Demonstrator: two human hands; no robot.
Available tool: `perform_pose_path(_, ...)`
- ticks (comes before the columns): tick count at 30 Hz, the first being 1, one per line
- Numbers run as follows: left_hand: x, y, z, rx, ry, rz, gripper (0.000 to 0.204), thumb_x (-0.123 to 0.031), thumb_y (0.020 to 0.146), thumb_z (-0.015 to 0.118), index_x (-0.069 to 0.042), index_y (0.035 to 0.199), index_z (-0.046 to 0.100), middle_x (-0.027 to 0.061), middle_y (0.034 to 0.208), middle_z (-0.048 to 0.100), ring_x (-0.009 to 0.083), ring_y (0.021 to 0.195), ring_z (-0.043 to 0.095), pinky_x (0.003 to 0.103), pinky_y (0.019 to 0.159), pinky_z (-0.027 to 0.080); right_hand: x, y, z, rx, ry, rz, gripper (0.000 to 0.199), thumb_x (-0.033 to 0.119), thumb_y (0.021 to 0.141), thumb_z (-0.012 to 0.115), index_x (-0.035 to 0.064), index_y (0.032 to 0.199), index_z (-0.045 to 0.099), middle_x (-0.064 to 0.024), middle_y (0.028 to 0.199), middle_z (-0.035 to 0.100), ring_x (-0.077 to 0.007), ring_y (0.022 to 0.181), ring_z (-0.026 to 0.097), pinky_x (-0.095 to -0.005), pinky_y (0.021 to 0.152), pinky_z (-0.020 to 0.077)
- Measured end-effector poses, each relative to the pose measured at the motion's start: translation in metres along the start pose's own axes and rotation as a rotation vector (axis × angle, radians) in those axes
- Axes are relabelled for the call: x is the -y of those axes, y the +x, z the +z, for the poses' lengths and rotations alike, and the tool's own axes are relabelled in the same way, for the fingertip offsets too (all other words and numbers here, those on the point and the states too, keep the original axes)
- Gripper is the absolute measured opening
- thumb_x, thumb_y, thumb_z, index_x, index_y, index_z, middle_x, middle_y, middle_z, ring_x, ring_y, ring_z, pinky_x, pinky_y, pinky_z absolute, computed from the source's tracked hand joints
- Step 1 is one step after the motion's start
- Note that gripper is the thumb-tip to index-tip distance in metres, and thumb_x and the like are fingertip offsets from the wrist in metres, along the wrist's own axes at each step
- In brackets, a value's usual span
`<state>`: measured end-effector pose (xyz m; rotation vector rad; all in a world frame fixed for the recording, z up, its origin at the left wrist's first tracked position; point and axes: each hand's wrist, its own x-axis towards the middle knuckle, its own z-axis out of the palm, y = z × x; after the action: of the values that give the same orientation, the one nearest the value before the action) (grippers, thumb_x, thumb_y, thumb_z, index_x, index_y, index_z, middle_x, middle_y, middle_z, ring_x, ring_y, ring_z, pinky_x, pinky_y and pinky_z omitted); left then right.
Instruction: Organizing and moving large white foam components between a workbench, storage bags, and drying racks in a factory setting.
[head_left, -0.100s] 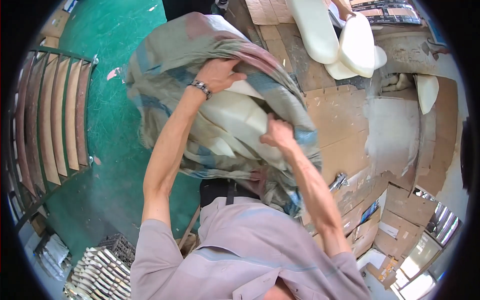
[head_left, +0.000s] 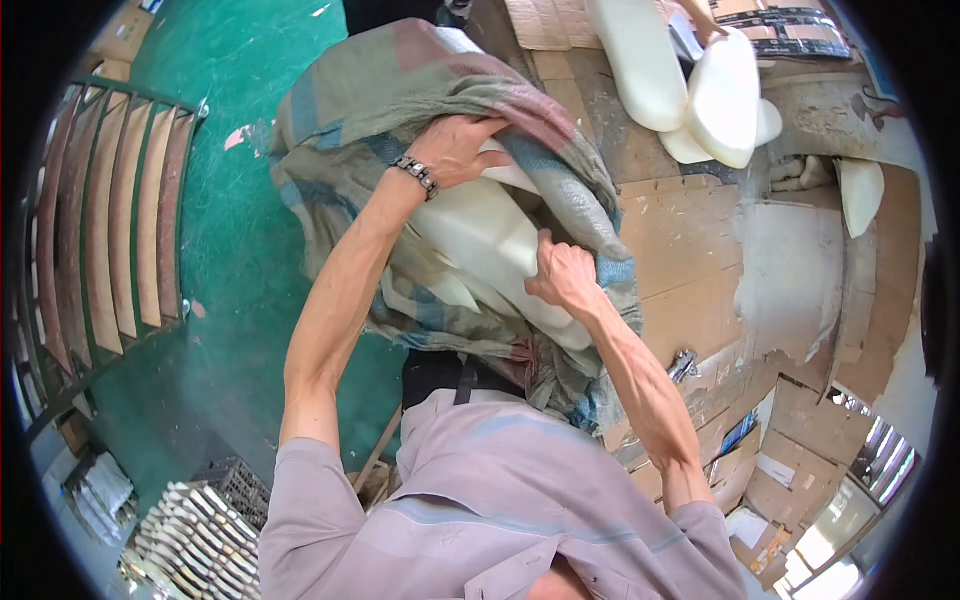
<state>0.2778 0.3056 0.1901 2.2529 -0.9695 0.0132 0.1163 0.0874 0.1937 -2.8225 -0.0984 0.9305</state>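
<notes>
A large woven sack (head_left: 350,100), grey-green with blue and reddish stripes, gapes in front of me. Inside lie several smooth, pale cream foam-like pieces (head_left: 485,222), partly covered by the folds. My left hand (head_left: 455,152), with a dark bracelet at its wrist, is at the sack's far rim, closed on the cloth; its thumb stands apart from the fingers, and some fingertips are hidden by the fold. At the right side of the opening, my right hand (head_left: 563,272) has its fingers curled against the edge of a pale piece, close to the sack's right rim.
More rounded cream pieces (head_left: 725,95) lie at the far right on a cardboard-covered worktop (head_left: 690,235). A metal tool (head_left: 683,365) rests near its front. Left, a dark rack (head_left: 110,220) with curved slats stands on the green floor (head_left: 235,230). Stacked pale pieces (head_left: 195,540) are at lower left.
The view has shifted slightly, so the surroundings sit a little farther right. The sack's left side has drawn inward, and my left hand has moved slightly right with the cloth.
</notes>
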Motion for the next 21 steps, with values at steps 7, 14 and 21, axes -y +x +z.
perform_pose_path(7, -0.024, -0.042, -0.037, -0.166, -0.157, -0.088, 0.053, -0.035, 0.090, 0.073, -0.008, 0.134, 0.062, 0.0177, 0.128, 0.064, 0.0369, 0.116, 0.062, 0.043, 0.098, 0.050, 0.061, -0.051, -0.111, 0.116, -0.104, -0.062, 0.059, 0.032, 0.072, 0.075, -0.0082, 0.105, 0.048, -0.0261, 0.081, 0.070, -0.0424, 0.076, 0.071, -0.0481, 0.072, 0.0568)
perform_pose_path(14, -0.027, -0.071, -0.043, -0.281, -0.259, -0.061, 0.044, -0.029, 0.092, 0.073, -0.007, 0.129, 0.065, 0.0157, 0.129, 0.065, 0.0362, 0.120, 0.060, 0.043, 0.104, 0.048, -0.010, -0.156, -0.228, 0.200, 0.286, 0.155, 0.068, 0.035, 0.070, 0.082, -0.0021, 0.117, 0.050, -0.0214, 0.089, 0.068, -0.0352, 0.081, 0.069, -0.0408, 0.076, 0.0545)
perform_pose_path(21, -0.099, -0.052, -0.028, -0.764, -0.756, -0.183, 0.044, -0.028, 0.098, 0.069, -0.003, 0.132, 0.060, 0.0134, 0.132, 0.063, 0.0265, 0.126, 0.058, 0.040, 0.108, 0.043, -0.070, -0.304, -0.272, -0.217, 0.755, 0.361, 0.085, 0.034, 0.060, 0.087, -0.0019, 0.129, 0.053, -0.0105, 0.113, 0.064, -0.0211, 0.105, 0.062, -0.0334, 0.091, 0.0482)
